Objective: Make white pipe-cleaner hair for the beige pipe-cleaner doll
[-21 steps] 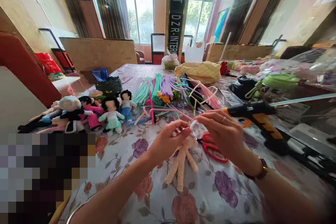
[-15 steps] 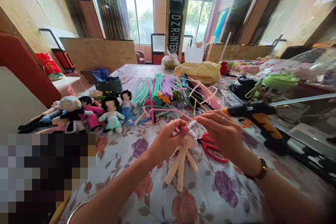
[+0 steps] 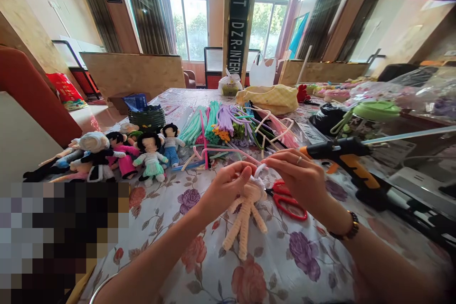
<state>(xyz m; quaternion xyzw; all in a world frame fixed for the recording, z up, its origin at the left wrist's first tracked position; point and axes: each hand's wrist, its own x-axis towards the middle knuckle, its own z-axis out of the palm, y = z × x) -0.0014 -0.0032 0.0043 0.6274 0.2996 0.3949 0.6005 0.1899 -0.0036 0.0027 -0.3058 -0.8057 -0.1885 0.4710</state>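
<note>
A cream doll (image 3: pixel 245 213) made of fuzzy pipe cleaner hangs with its legs toward me over the flowered tablecloth. White pipe cleaner (image 3: pixel 261 170) lies about its head and rises in a small loop between my hands. My left hand (image 3: pixel 231 181) is closed at the head, thumb and fingers pinched together; it grips the doll there. Fingers of my right hand (image 3: pixel 298 175) pinch the white pipe cleaner from the other side. Red-handled scissors (image 3: pixel 290 202) lie on the cloth just under my right hand, their blades partly hidden by the doll.
A black and orange glue gun (image 3: pixel 351 161) stands to the right. Bundles of coloured pipe cleaners (image 3: pixel 221 123) lie beyond my hands. Several finished dolls (image 3: pixel 151 156) sit at the left. Farther back are a yellow cloth pouch (image 3: pixel 269 97) and a green-lidded container (image 3: pixel 375 109).
My left fingers have closed down a little nearer the doll's head. The right hand still pinches the white pipe cleaner, and the view has shifted very slightly.
</note>
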